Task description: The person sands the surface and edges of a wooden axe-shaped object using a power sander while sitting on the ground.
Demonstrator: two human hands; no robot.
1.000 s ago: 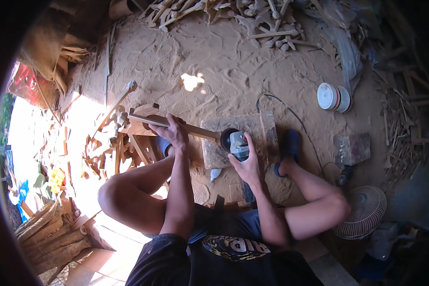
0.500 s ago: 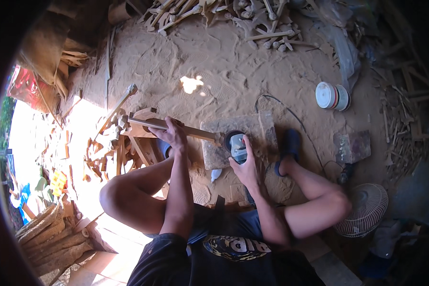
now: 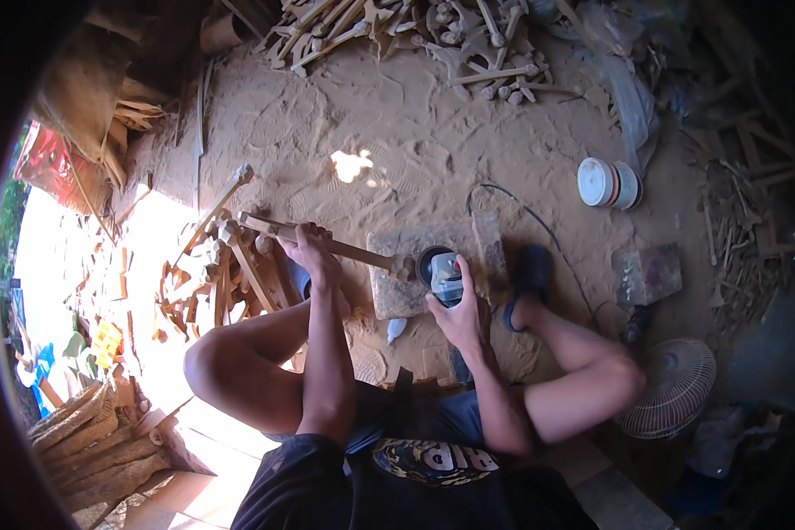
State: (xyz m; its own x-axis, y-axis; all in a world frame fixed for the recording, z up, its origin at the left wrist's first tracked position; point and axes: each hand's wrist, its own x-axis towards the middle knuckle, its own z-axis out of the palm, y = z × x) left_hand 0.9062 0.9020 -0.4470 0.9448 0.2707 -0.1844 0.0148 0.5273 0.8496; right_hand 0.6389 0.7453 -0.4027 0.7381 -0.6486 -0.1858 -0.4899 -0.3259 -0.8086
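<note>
The left hand (image 3: 311, 249) grips 1 wooden bar (image 3: 362, 254), and the right hand (image 3: 465, 314) grips 1 grinder (image 3: 446, 277) over the slab (image 3: 385, 299).

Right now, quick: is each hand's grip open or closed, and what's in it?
Left hand: closed, holding a long wooden piece.
Right hand: closed, holding a handheld power tool.

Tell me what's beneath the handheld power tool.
A worn slab shows beneath the power tool, held in the right hand. The tool and hand cover part of its surface; what's directly there can't be seen.
</note>
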